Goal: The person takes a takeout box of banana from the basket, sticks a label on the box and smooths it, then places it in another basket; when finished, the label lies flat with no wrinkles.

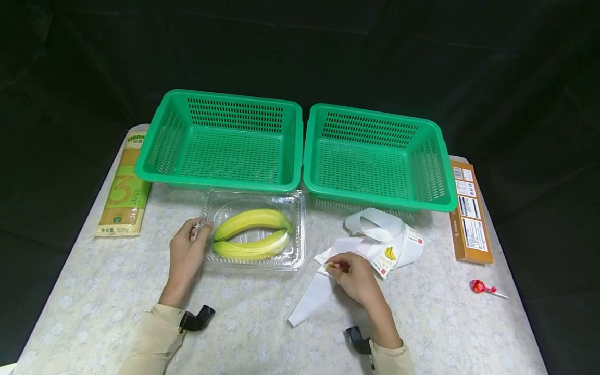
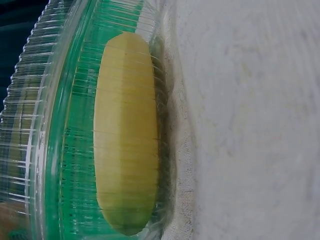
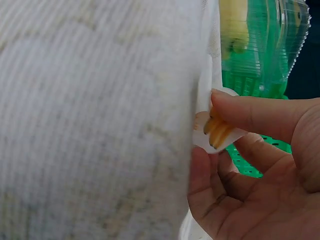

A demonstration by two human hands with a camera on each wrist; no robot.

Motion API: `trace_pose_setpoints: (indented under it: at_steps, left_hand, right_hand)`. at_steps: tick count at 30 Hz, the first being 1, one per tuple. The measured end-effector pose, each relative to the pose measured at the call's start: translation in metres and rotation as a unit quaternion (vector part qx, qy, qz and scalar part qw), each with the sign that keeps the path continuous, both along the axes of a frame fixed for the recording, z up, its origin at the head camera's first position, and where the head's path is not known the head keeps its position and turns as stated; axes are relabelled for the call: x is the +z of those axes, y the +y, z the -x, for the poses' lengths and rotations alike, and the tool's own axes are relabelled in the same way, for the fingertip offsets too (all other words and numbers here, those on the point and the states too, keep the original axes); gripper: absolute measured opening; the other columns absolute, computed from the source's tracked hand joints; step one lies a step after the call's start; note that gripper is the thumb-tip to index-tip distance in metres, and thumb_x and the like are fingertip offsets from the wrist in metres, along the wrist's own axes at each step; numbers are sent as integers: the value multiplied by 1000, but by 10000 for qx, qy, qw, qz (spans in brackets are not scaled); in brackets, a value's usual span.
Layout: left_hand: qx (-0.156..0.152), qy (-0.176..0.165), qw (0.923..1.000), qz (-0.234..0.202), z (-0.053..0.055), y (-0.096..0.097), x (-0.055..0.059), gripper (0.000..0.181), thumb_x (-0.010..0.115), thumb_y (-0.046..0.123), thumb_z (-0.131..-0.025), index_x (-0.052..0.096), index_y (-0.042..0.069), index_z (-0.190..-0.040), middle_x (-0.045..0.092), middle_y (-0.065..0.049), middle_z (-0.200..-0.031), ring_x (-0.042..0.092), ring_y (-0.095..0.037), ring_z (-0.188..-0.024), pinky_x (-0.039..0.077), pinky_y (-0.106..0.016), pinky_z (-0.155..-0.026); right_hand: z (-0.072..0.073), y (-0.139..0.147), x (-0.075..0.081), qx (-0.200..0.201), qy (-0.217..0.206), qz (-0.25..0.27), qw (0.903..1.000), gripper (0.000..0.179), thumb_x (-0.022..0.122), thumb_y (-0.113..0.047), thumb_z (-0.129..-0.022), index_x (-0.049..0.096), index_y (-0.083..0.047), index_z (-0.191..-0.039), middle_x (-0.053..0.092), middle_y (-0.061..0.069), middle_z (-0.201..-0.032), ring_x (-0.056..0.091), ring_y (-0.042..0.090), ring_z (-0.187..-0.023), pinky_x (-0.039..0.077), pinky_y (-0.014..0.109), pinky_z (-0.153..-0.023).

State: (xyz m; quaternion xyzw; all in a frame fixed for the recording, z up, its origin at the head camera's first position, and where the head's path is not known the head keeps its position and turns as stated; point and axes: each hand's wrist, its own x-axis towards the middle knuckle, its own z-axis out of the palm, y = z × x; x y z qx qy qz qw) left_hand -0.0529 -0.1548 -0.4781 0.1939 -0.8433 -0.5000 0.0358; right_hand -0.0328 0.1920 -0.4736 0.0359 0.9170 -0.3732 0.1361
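A clear plastic clamshell box (image 1: pixel 300 229) holding two yellow bananas (image 1: pixel 253 217) lies in front of the left basket, its lid down over the fruit. At its left edge, my left hand (image 1: pixel 185 256) grips the rim between thumb and fingers. My right hand (image 1: pixel 360 279) pinches a banana-picture sticker (image 3: pixel 220 131) between thumb and fingers, on or against a white label strip (image 1: pixel 313 301). More of the strip curls in a loose coil (image 1: pixel 375 221) behind that hand, with banana labels printed on it. In the left wrist view, a banana (image 2: pixel 126 135) shows through the ribbed box wall.
Two green baskets (image 1: pixel 300 151) (image 1: pixel 375 203) stand side by side at the back. At the left lies a noodle pack (image 1: pixel 124 192) marked 3. An orange-brown box (image 1: pixel 471 219) lies at the right, with a red lollipop (image 1: pixel 478 286) before it.
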Motion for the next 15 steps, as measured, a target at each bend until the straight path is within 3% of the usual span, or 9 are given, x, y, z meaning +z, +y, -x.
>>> trace_pose_setpoints:
  at_steps: [5, 10, 15]
  left_hand:
    - [6, 15, 10000, 15, 0, 0, 0, 43, 56, 35, -101, 66, 2, -126, 46, -3, -79, 37, -15, -64, 33, -27, -57]
    - [-85, -39, 10000, 28, 0, -1, 2, 43, 56, 36, -101, 65, 3, -127, 45, -3, -80, 37, -16, -66, 34, -28, -60]
    - [-330, -323, 9989, 8, 2, -4, 7, 48, 52, 40, -102, 62, 6, -134, 48, -8, -90, 40, -21, -78, 35, -31, -69]
  right_hand:
    - [-2, -2, 2, 41, 44, -11, 10000, 5, 78, -10, -85, 74, -10, -87, 68, 4, -87, 56, 12, -78, 43, 26, -72]
    - [-1, 0, 7, 77, -70, 155, 9998, 6, 75, -4, -86, 72, -8, -88, 74, 5, -91, 64, 15, -85, 50, 29, -75]
    - [-1, 1, 9, -49, -53, 481, 9988, 6, 74, -3, -87, 70, -7, -88, 74, 6, -87, 66, 13, -82, 54, 28, -75]
